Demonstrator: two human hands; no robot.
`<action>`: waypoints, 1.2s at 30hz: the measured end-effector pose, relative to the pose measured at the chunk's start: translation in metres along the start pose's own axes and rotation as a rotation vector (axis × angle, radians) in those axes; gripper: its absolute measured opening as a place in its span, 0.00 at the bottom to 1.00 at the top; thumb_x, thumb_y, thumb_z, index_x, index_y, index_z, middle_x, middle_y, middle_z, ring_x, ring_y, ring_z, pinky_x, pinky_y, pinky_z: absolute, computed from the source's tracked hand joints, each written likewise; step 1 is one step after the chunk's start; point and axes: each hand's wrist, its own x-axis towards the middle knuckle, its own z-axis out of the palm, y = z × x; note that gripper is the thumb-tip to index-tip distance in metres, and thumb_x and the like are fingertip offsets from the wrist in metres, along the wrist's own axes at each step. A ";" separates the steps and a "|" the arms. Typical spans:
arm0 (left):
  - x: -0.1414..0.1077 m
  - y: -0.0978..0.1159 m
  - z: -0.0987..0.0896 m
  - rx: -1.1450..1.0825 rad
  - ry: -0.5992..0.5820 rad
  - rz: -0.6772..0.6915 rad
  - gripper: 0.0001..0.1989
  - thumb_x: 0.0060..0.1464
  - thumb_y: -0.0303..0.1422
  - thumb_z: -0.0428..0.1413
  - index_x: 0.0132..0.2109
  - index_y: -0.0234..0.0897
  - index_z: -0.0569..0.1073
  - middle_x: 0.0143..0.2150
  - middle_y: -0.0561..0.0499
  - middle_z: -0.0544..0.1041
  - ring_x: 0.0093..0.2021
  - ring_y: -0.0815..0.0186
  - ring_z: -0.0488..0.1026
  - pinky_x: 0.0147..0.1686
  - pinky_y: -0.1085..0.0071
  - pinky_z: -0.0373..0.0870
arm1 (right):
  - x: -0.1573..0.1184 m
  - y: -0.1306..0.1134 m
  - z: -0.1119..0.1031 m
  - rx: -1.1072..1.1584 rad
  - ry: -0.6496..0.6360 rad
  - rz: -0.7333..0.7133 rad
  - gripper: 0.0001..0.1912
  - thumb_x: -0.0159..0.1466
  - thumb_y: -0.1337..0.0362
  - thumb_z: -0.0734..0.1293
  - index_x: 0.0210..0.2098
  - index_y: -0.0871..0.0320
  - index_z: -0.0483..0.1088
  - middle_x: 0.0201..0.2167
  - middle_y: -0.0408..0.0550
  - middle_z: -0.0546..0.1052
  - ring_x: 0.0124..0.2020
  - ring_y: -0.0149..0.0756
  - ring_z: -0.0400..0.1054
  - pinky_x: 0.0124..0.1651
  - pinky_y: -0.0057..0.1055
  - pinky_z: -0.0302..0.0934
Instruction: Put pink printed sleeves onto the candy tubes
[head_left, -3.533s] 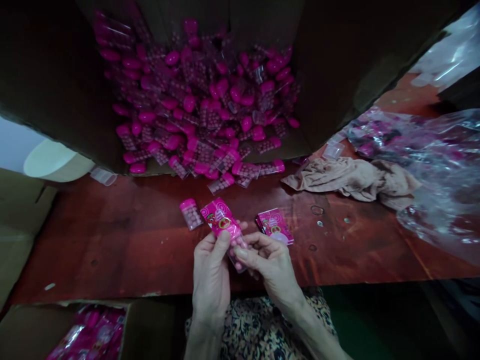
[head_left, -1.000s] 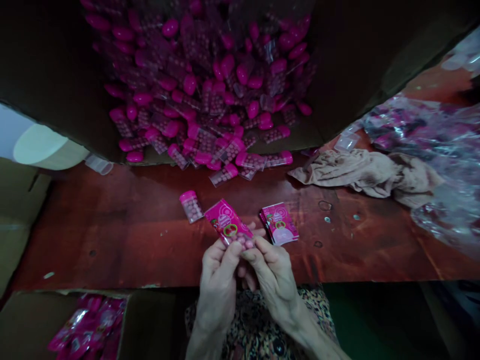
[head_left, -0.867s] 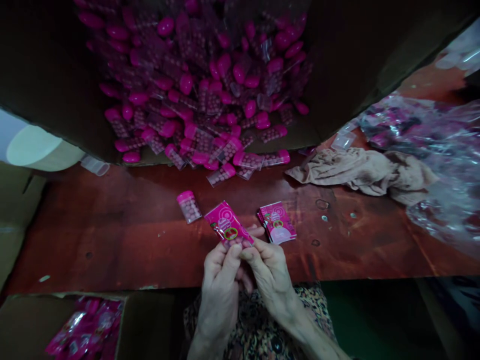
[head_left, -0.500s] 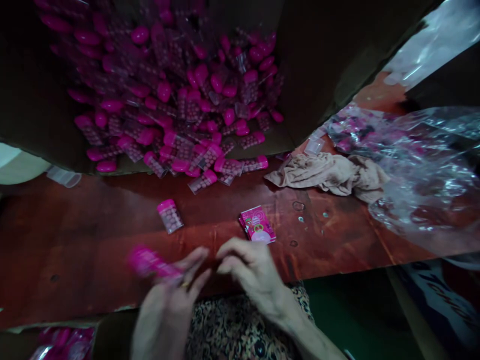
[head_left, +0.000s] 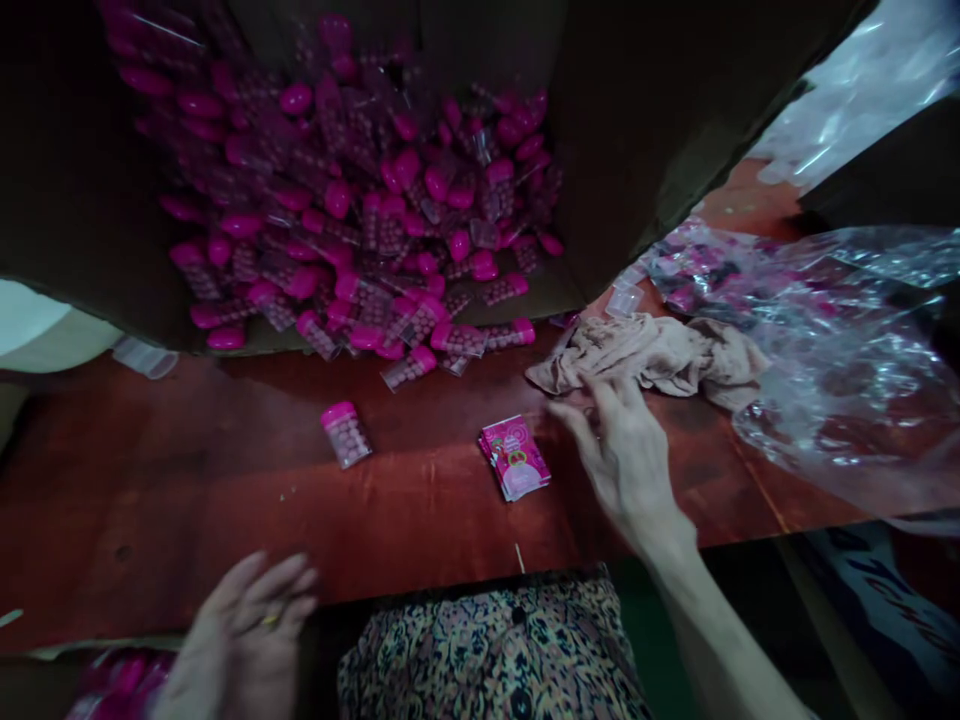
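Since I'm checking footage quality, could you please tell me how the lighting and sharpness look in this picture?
In the head view, the lighting is dim, the cardboard box walls sink into deep shadow, the plastic bag shows bright glare, and the left hand looks slightly soft, cut off by the lower edge.

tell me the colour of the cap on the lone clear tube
The cap is bright pink, best seen in the head view.

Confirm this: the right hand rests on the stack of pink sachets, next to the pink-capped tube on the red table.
No: the head view shows the right hand apart from the stack of pink sachets, at the crumpled beige cloth. The stack does lie near the pink-capped tube on the red table.
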 end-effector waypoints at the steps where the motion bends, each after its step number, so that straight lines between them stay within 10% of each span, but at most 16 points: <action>1: -0.007 -0.002 0.022 -0.024 -0.088 -0.045 0.15 0.42 0.42 0.61 0.37 0.40 0.76 0.33 0.50 0.81 0.34 0.62 0.76 0.32 0.70 0.73 | -0.013 -0.008 -0.001 0.032 -0.058 0.014 0.16 0.63 0.53 0.61 0.35 0.60 0.71 0.33 0.53 0.73 0.29 0.38 0.67 0.30 0.32 0.60; 8: -0.037 -0.019 0.116 0.233 -0.537 0.017 0.09 0.52 0.35 0.56 0.38 0.36 0.76 0.35 0.47 0.81 0.35 0.65 0.76 0.36 0.72 0.71 | -0.048 -0.026 0.013 0.278 -0.076 0.262 0.18 0.58 0.51 0.66 0.21 0.58 0.68 0.17 0.42 0.70 0.18 0.30 0.61 0.22 0.26 0.53; 14: -0.032 -0.044 0.147 0.686 -0.678 0.767 0.11 0.51 0.28 0.57 0.43 0.37 0.74 0.48 0.42 0.75 0.48 0.56 0.71 0.48 0.58 0.67 | -0.047 -0.024 0.012 0.380 -0.043 0.218 0.14 0.61 0.57 0.63 0.25 0.59 0.72 0.20 0.44 0.71 0.22 0.32 0.64 0.26 0.28 0.57; 18: -0.028 -0.057 0.156 0.989 -0.674 1.015 0.07 0.51 0.26 0.56 0.40 0.35 0.72 0.52 0.37 0.71 0.50 0.50 0.68 0.44 0.53 0.69 | -0.048 -0.020 0.017 0.417 0.021 0.245 0.11 0.58 0.57 0.67 0.32 0.59 0.73 0.26 0.46 0.74 0.26 0.35 0.67 0.30 0.31 0.61; 36: -0.031 -0.062 0.154 1.064 -0.662 1.157 0.11 0.52 0.29 0.55 0.44 0.34 0.72 0.56 0.36 0.70 0.53 0.49 0.63 0.46 0.51 0.65 | -0.043 -0.016 0.013 0.591 0.156 0.285 0.10 0.60 0.60 0.66 0.33 0.59 0.76 0.29 0.48 0.73 0.29 0.35 0.67 0.34 0.32 0.62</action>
